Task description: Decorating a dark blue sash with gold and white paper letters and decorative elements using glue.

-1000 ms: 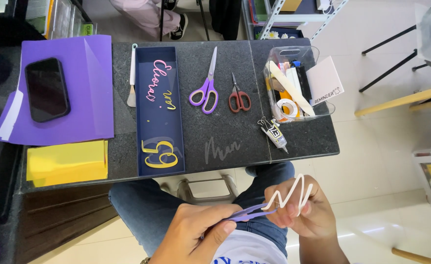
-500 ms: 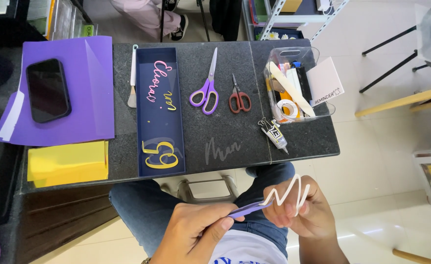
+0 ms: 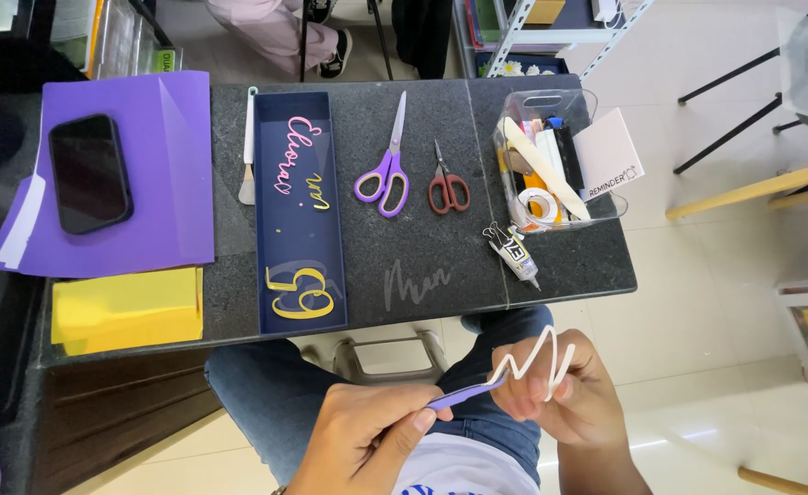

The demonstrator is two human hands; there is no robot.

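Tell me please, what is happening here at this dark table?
A seated person works above their lap. The left hand holds a thin purple tool against a white zigzag cutout, which the right hand holds. On the table lie purple scissors, smaller red scissors, a navy tray with cut letters, a phone on purple sheets, and a clear supply box.

The white zigzag strip (image 3: 534, 362) in the right hand (image 3: 569, 403) has turned a little since a second ago: its far end now points more upward and sits closer to the counter (image 3: 440, 266) edge. The left hand (image 3: 367, 435) has pushed the purple tool (image 3: 463, 395) slightly further under the strip.
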